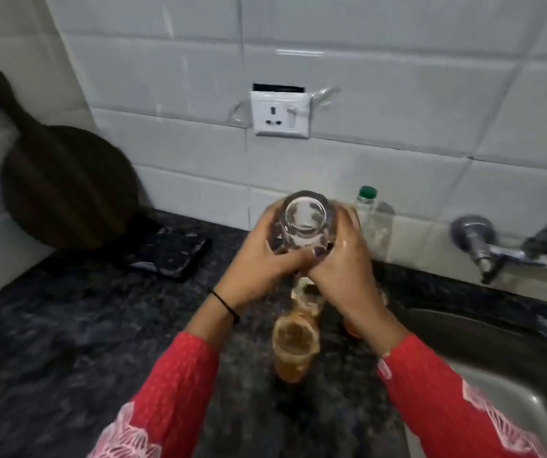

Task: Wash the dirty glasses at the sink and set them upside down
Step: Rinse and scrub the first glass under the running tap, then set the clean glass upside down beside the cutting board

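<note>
Both my hands hold one clear glass (303,223) above the dark counter, its thick base turned toward me. My left hand (265,264) wraps its left side, thumb across the front. My right hand (344,269) curls round its right side. Below my hands stand dirty glasses with orange-brown residue: one glass (293,347) near me, another dirty glass (308,302) just behind it, and a third glass (353,327) mostly hidden under my right wrist. The steel sink (483,338) lies at the lower right.
A wall tap (493,251) juts out above the sink. A clear bottle with a green cap (369,209) stands against the tiles behind my hands. A dark round board (64,190) leans at the left, a black phone (171,254) beside it. A socket (280,115) is on the wall.
</note>
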`<action>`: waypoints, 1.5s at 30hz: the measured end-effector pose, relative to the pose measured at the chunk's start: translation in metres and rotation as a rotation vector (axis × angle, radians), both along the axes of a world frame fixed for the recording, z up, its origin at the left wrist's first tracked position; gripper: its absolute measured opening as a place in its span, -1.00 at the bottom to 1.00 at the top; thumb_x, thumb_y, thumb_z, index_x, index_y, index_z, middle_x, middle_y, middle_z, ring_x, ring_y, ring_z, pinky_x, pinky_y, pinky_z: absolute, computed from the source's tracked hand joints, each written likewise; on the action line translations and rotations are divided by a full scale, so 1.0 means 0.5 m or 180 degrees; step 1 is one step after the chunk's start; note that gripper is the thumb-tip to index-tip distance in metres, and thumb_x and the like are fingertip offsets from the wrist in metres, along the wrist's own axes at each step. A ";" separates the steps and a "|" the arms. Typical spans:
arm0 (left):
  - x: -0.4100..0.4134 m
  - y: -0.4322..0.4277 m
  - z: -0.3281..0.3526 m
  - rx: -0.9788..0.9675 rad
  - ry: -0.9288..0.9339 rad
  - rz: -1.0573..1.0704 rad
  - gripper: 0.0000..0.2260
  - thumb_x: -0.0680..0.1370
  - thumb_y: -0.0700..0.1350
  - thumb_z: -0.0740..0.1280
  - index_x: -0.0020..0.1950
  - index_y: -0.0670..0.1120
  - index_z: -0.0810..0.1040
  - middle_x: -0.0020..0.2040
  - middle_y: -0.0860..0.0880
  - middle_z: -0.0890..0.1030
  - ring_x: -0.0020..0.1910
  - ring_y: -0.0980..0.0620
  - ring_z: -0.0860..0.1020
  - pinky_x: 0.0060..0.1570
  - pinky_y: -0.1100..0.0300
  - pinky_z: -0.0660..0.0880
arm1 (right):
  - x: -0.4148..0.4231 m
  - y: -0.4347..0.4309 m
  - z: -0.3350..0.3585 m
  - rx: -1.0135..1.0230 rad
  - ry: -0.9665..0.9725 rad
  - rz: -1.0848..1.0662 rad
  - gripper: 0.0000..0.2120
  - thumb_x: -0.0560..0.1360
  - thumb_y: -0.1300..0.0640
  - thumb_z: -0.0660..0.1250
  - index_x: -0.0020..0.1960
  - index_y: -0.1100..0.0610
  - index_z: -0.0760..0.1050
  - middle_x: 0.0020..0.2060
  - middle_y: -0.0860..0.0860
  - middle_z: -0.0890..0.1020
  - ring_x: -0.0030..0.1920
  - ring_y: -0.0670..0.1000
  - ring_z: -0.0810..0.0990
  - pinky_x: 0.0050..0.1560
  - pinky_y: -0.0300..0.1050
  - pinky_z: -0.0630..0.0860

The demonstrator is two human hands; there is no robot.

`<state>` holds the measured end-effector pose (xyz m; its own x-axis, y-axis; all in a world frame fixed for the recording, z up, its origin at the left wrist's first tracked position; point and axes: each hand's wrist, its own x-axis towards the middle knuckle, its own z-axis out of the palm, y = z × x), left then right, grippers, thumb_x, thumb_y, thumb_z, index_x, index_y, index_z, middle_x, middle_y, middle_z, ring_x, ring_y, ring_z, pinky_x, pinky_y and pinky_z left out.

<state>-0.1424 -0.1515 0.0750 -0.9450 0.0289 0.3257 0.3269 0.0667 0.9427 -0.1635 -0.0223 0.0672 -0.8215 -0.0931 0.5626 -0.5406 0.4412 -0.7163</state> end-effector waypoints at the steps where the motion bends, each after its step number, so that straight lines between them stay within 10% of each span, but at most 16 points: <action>1: -0.017 -0.053 0.001 -0.0007 -0.0049 0.0156 -0.38 0.32 -0.25 0.51 0.33 -0.13 0.37 0.22 -0.04 0.56 0.19 0.14 0.54 0.15 0.26 0.48 | -0.028 -0.050 0.008 -0.0057 -0.0110 0.0113 -0.48 0.25 0.27 0.50 0.18 0.13 0.46 0.07 0.06 0.55 0.01 -0.16 0.52 0.07 -0.51 0.38; 4: -0.071 -0.213 -0.014 -0.0029 -0.0214 0.0628 -0.45 0.37 -0.20 0.49 0.32 -0.15 0.40 0.24 -0.16 0.56 0.22 -0.07 0.54 0.21 0.05 0.50 | -0.116 -0.209 0.004 -0.0236 -0.0770 0.0475 -0.50 0.21 0.24 0.55 0.06 -0.03 0.45 -0.09 -0.08 0.60 -0.14 -0.19 0.56 -0.06 -0.37 0.50; 11: -0.194 -0.490 -0.084 -0.0496 -0.0955 0.1176 -0.61 0.53 -0.32 0.29 0.35 -0.20 0.41 0.26 -0.16 0.54 0.06 0.05 0.51 -0.17 0.39 0.49 | -0.302 -0.489 -0.095 0.0143 -0.1257 0.0693 -0.40 0.17 0.25 0.58 0.18 0.12 0.49 0.01 0.04 0.66 -0.09 -0.05 0.57 -0.07 -0.24 0.46; 22: -0.325 -0.634 -0.226 -0.0055 -0.1775 0.1152 -0.57 0.57 -0.37 0.18 0.44 -0.16 0.32 0.34 -0.07 0.46 0.25 0.09 0.44 0.07 0.24 0.33 | -0.456 -0.706 -0.302 -0.0159 -0.1608 0.0568 -0.49 0.19 0.37 0.55 0.11 0.23 0.51 0.01 0.14 0.66 0.02 0.06 0.63 0.05 -0.13 0.55; 38: -0.291 -0.555 -0.202 -0.0118 -0.1291 0.1925 -0.72 0.54 -0.35 0.24 0.24 -0.23 0.49 0.21 -0.19 0.56 0.23 -0.11 0.52 0.26 0.02 0.44 | -0.404 -0.645 -0.230 0.0479 -0.1993 0.0520 -0.46 0.36 0.15 0.41 0.29 0.20 0.34 0.22 0.20 0.50 0.21 0.19 0.52 0.23 0.02 0.46; 45: -0.145 -0.339 -0.085 0.0138 -0.0364 0.1389 -0.75 0.54 -0.33 0.24 -0.02 0.01 0.56 0.00 -0.01 0.64 0.09 -0.03 0.60 0.16 -0.03 0.53 | -0.189 -0.360 -0.030 -0.0569 -0.1901 0.0638 -0.83 0.44 0.21 0.38 0.02 0.08 0.56 -0.17 -0.08 0.59 -0.12 -0.04 0.58 0.06 0.03 0.56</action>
